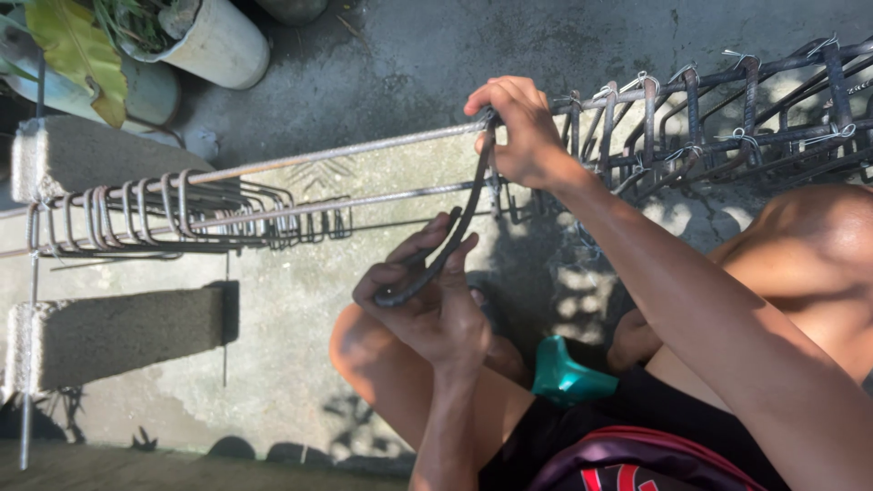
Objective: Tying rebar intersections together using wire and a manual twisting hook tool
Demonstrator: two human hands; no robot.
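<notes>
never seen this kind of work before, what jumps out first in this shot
Two bare hands at centre: the right hand grips a long steel bar where a dark curved tool hooks on, and the left hand holds the tool's lower end. To the right runs a tied rebar cage; loose stirrups bunch at left by concrete blocks.

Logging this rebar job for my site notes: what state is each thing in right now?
Left hand: gripping curved tool's handle.
Right hand: closed on top bar.
Curved tool: hooked at top bar.
Rebar cage: stirrups wire-tied.
Loose stirrups: bunched, untied.
Concrete blocks: lying flat.
Teal object: beside knee.
</notes>
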